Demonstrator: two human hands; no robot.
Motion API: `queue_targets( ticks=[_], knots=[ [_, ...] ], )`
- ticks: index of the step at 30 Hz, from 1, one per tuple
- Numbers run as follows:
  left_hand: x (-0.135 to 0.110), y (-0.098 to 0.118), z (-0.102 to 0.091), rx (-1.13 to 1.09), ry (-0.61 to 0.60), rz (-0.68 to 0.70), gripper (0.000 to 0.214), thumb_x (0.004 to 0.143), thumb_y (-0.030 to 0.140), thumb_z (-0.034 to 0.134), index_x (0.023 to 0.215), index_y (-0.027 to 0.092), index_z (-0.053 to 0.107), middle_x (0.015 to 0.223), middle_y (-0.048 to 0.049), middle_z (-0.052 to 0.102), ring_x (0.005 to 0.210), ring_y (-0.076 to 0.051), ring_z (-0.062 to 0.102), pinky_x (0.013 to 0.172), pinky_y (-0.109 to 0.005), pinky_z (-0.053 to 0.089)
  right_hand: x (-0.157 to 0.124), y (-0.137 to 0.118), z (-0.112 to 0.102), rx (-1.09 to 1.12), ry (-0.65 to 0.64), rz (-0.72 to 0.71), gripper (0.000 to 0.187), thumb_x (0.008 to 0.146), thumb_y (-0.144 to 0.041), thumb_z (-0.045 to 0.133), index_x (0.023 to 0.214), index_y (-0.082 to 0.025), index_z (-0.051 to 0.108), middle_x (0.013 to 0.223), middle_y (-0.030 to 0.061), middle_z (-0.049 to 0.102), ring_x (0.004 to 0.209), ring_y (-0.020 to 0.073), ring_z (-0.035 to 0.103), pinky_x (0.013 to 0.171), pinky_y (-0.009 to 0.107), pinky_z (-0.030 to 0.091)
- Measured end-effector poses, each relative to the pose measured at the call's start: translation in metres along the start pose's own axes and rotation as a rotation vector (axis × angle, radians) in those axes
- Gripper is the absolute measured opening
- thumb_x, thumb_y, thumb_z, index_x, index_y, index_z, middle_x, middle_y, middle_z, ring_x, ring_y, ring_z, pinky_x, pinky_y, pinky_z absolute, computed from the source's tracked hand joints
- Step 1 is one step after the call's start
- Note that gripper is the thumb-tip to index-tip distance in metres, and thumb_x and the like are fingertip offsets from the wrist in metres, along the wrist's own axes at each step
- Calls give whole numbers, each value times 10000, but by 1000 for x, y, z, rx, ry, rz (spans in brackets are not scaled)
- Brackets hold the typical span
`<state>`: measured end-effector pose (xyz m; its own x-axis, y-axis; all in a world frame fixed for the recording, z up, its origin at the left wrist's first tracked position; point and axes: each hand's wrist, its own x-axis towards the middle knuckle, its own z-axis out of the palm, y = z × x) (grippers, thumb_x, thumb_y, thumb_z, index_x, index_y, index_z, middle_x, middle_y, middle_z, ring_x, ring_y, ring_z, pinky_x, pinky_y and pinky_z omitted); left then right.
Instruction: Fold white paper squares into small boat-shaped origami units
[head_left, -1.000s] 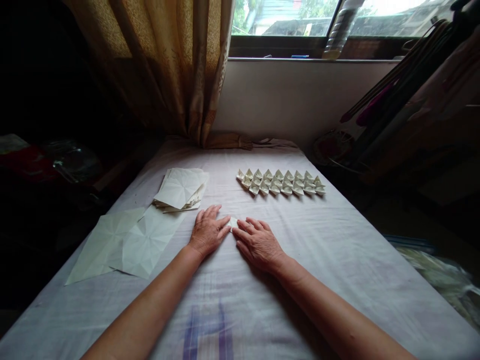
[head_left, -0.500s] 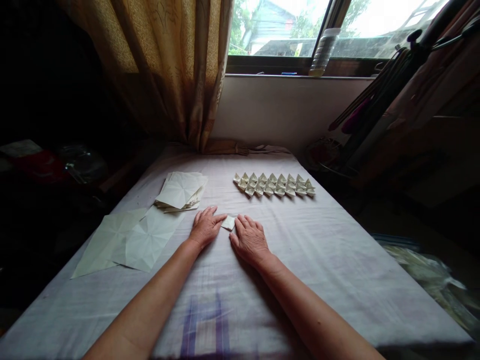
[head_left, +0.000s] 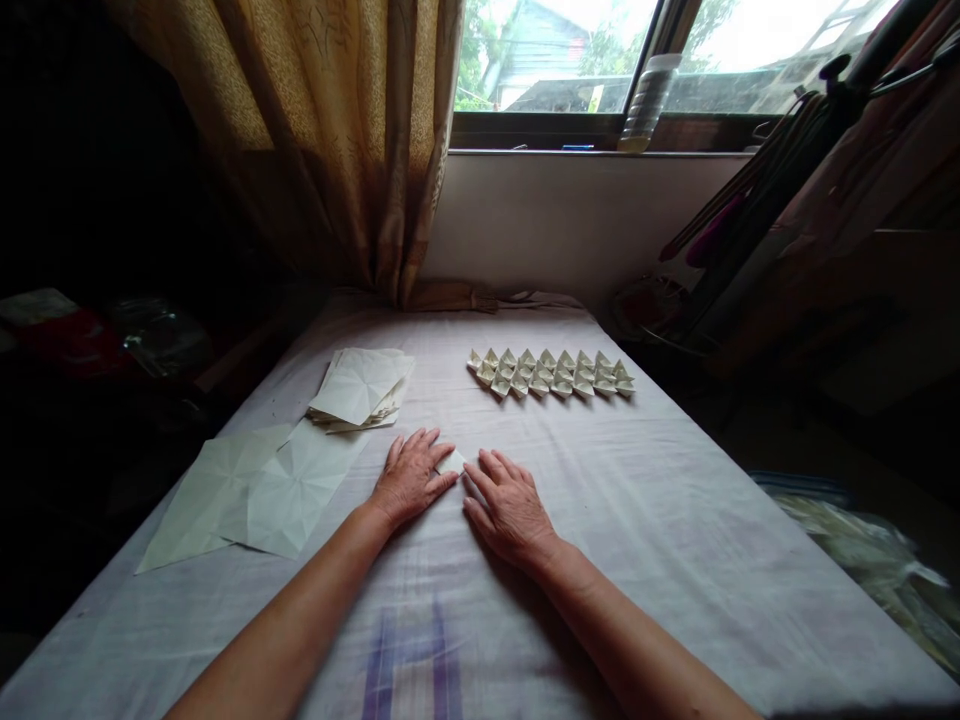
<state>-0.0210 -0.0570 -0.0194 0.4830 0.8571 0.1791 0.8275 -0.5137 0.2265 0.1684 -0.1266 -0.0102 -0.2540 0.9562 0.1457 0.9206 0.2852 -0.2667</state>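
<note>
A small folded piece of white paper [head_left: 451, 462] lies flat on the cloth-covered table between my hands. My left hand [head_left: 411, 474] rests palm down with its fingers apart, the thumb and index finger covering the paper's left side. On the other side, my right hand [head_left: 511, 506] has its fingers stretched out, and a fingertip meets the paper's right corner. Beyond my left hand sits a stack of creased paper squares [head_left: 361, 388]. Two larger creased sheets [head_left: 294, 497] overlap to the left of my left forearm.
Rows of folded paper pieces [head_left: 551, 374] stand at the back right of the table [head_left: 637, 560]. A patterned curtain [head_left: 330, 150] hangs over the far left. A plastic jar [head_left: 649, 105] is on the windowsill. Plastic bags [head_left: 874, 560] lie beyond the right edge.
My left hand has slid over more of the small paper, its thumb now nearer me. My right hand has drawn slightly back to the right, uncovering the paper's right corner.
</note>
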Motion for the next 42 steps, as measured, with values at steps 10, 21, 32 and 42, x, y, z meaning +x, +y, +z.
queue_targets(
  ticks=[10, 21, 32, 42],
  knots=[
    [-5, 6, -1, 21, 208, 1, 252, 848, 397, 646, 997, 198, 600, 1235, -136, 592, 1179, -296, 525, 1057, -508, 353, 21, 11, -4, -1, -80, -87, 407, 960, -440, 488, 1334, -298, 564, 1493, 137, 439, 1392, 319, 362, 1081, 486, 297],
    [-4, 2, -19, 99, 205, 320, 159, 943, 194, 529, 949, 258, 674, 868, 12, 709, 780, -171, 620, 964, -434, 360, 17, 11, 3, 11, -16, -50, 422, 950, -377, 508, 1350, -259, 568, 1477, 130, 465, 1367, 308, 393, 1090, 478, 305],
    [-36, 1, -12, -19, 80, 315, 429, 938, 373, 512, 1319, 179, 541, 1393, -102, 555, 1294, -241, 495, 1157, -434, 302, 50, 14, 3, 23, -102, -179, 436, 970, -483, 465, 1377, -340, 533, 1569, 120, 315, 1445, 311, 265, 1116, 514, 256],
    [-26, -6, -25, -119, -46, 333, 471, 880, 422, 585, 1288, 188, 552, 1288, -83, 616, 1326, -299, 450, 1167, -538, 256, 66, 16, 6, -15, -151, -110, 438, 980, -503, 436, 1382, -354, 526, 1570, 115, 313, 1459, 314, 237, 1134, 522, 215]
  ],
)
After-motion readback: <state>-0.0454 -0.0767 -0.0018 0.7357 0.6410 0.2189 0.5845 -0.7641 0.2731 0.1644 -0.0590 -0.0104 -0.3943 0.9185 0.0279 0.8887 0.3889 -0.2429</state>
